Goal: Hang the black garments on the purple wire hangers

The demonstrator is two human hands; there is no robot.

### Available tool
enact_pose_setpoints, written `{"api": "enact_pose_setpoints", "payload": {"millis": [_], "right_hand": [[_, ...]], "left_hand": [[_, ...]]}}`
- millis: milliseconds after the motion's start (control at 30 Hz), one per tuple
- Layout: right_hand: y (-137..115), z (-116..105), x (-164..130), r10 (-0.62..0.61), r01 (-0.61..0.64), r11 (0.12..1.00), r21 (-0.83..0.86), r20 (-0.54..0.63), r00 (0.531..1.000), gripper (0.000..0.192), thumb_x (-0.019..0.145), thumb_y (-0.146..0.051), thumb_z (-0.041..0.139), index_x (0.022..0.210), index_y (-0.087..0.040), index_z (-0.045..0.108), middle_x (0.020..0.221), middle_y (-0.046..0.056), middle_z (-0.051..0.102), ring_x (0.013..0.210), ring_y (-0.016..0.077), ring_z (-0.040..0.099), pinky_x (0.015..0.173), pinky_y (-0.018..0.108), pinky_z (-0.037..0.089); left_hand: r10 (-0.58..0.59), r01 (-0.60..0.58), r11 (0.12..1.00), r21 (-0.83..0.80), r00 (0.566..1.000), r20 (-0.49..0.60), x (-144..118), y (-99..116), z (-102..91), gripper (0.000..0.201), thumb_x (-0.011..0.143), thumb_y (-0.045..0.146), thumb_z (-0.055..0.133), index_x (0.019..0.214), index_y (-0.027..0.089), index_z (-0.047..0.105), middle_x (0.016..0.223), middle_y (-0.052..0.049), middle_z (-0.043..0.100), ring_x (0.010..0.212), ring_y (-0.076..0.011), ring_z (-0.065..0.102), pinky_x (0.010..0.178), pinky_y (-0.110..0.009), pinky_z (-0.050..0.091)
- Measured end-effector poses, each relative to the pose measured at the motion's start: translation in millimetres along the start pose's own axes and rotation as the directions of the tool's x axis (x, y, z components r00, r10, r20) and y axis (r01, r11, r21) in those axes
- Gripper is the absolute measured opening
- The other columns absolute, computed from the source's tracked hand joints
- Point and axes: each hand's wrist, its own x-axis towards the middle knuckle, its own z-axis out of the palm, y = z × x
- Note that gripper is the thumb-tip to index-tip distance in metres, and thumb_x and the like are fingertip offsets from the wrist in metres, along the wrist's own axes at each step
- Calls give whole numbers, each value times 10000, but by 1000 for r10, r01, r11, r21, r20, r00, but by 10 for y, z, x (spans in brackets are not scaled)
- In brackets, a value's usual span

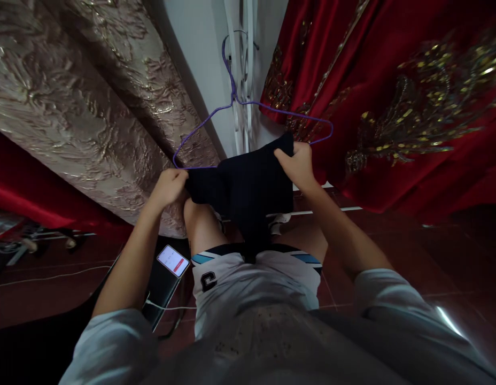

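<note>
A dark navy garment is stretched between my two hands in front of my knees. My left hand is closed on its left end, close to the lower left corner of a purple wire hanger. At the other end, my right hand pinches the upper right corner with the thumb on the near side. The hanger's hook is up by a white metal rack. Its bottom bar runs behind the cloth, mostly hidden, and I cannot tell whether the cloth is looped over it. The garment's lower part hangs between my thighs.
White rack bars rise straight ahead. Pinkish embossed fabric hangs at the left, and a red dress with gold sequins at the right. A lit phone lies on a black surface by my left leg, near a white cable.
</note>
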Motion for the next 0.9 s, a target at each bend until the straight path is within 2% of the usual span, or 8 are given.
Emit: {"api": "enact_pose_setpoints", "payload": {"millis": [100, 200, 400, 533, 633, 733, 833, 900], "right_hand": [[-130, -98, -75, -52, 48, 993, -104, -39, 998, 393, 761, -197, 684, 541, -203, 359, 569, -32, 330, 572, 86, 324, 511, 258, 267], [-208, -193, -125, -55, 48, 986, -158, -41, 998, 377, 754, -189, 698, 540, -199, 387, 567, -30, 345, 569, 88, 337, 526, 269, 284], [-271, -245, -147, -8, 2, 982, -189, -35, 999, 429, 742, -140, 676, 516, -206, 318, 547, -41, 252, 554, 79, 274, 529, 277, 232], [-234, -214, -195, 50, -47, 992, -118, 24, 998, 424, 766, -147, 656, 527, -205, 311, 542, -40, 262, 536, 77, 280, 503, 274, 198], [-203, -237, -267, 36, -29, 998, -59, 126, 991, 382, 841, -234, 646, 552, -197, 398, 548, -28, 361, 545, 92, 360, 505, 263, 273], [-178, -378, -270, -135, 149, 982, -118, 121, 983, 100, 862, -274, 655, 803, -195, 665, 776, 13, 638, 731, 145, 585, 702, 298, 487], [-152, -626, -118, -277, 270, 937, -221, -2, 961, 438, 851, -232, 638, 1289, -211, 659, 1263, 84, 682, 1048, 207, 673, 940, 385, 533], [-151, -807, 44, -270, 259, 929, -265, -2, 963, 507, 848, -216, 636, 1355, -195, 639, 1330, 114, 671, 1090, 221, 688, 954, 403, 545]], "left_hand": [[-106, 103, 994, 38, 992, 71, 131, 88, 59, 359, 753, 248, 542, 419, 204, 417, 434, 0, 357, 462, -160, 366, 467, -275, 240], [-65, 62, 997, 55, 995, 72, 17, 123, 72, 354, 759, 275, 550, 430, 196, 446, 444, -1, 386, 463, -155, 384, 468, -269, 250], [217, -212, 973, 92, 975, -47, -277, 282, -137, 187, 813, 280, 568, 656, 190, 619, 789, -46, 678, 775, -221, 626, 737, -303, 486], [431, -420, 902, 104, 888, -160, -151, 566, -199, 149, 917, 227, 521, 809, 186, 615, 1006, -74, 670, 982, -219, 627, 919, -336, 483], [472, -480, 877, 16, 854, -220, 41, 721, -176, 170, 938, 174, 514, 1022, 205, 659, 1083, -70, 668, 1065, -215, 629, 989, -351, 479], [477, -487, 874, -3, 858, -192, 188, 763, -150, 356, 894, 122, 543, 1212, 226, 664, 1133, -60, 679, 1085, -220, 635, 1017, -369, 485], [474, -473, 880, 29, 876, -91, 240, 770, -153, 297, 895, 136, 543, 1119, 213, 723, 1078, -61, 710, 1061, -238, 653, 1017, -379, 488], [465, -462, 885, 57, 882, -70, 249, 784, -173, 242, 903, 155, 543, 1044, 207, 734, 1050, -67, 713, 1051, -249, 657, 996, -380, 494]]}}
